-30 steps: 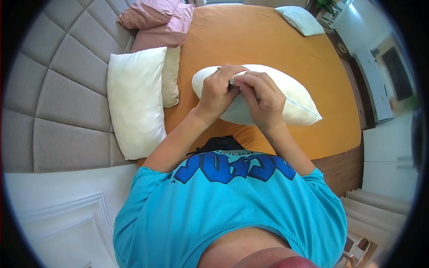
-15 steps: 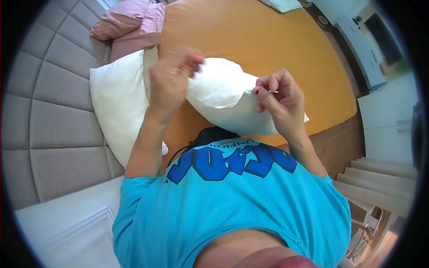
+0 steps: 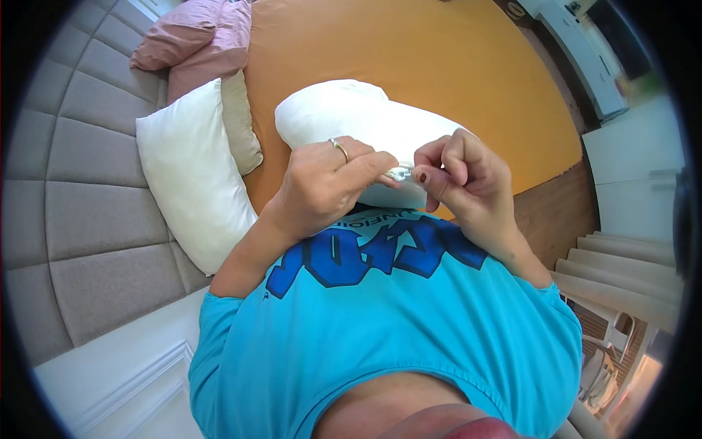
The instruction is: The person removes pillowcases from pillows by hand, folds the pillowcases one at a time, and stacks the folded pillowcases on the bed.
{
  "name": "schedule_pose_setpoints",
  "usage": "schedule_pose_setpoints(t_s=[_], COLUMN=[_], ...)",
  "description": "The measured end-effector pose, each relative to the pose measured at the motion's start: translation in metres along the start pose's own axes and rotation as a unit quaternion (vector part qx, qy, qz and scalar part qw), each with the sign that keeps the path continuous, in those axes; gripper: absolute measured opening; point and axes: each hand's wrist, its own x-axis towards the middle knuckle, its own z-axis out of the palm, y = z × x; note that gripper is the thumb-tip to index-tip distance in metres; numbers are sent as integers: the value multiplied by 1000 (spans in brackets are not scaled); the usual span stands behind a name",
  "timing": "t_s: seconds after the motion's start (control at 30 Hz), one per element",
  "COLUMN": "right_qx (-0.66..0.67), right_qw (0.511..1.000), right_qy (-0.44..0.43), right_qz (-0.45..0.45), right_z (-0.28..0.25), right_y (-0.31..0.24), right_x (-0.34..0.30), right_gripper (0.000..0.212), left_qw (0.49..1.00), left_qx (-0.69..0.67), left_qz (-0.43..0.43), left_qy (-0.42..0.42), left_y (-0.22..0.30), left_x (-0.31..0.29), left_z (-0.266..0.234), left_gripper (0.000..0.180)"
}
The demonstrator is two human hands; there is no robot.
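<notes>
A white pillow (image 3: 351,110) lies in front of me on the bed, its near edge raised toward my chest. My left hand (image 3: 325,179), with a ring on one finger, is closed in a pinch on that edge. Just right of it, my right hand (image 3: 468,179) also pinches the edge, thumb against curled fingers. Between the fingertips shows a small pale, shiny bit of the edge, too small to make out. Part of the pillow's near side is hidden behind my hands.
Left of me, another white pillow (image 3: 186,172) leans on the grey padded headboard (image 3: 95,212), with a beige pillow (image 3: 240,121) behind it. Pink pillows (image 3: 197,44) lie at the far left. An orange sheet (image 3: 439,51) covers the bed. White cabinets (image 3: 632,175) stand right.
My left hand has come down and right from the air to pinch the pillow's edge beside my right hand. The right hand keeps its pinch and has shifted slightly down.
</notes>
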Motion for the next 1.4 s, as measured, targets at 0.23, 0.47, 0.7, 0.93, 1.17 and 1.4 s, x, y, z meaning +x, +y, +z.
schedule_pose_setpoints(t_s=[0.23, 0.47, 0.7, 0.93, 1.17, 1.4], right_qx=[130, -55, -556, -370, -621, -422], right_qw=[991, 995, 791, 900, 757, 856], right_qy=[8, 85, 240, -55, -132, -77], right_qz=[15, -11, -82, -224, -156, -289], right_z=[11, -15, -106, -7, 19, 15], right_y=[-15, 23, 27, 33, 63, 54], right_x=[15, 13, -8, 28, 37, 58], right_gripper=[32, 29, 14, 47, 109, 43], left_qw=[990, 958, 918, 922, 892, 938], left_qx=[-110, -83, -127, -155, -220, 84], left_qz=[-72, -119, -120, -134, -262, -268], left_qy=[44, 246, 357, 329, 297, 204], left_y=[10, -16, -33, -23, -3, -8], left_x=[13, 9, -3, -4, -39, -61], left_z=[-3, -24, -63, -43, -26, -26], left_gripper=[25, 15, 12, 12, 10, 19])
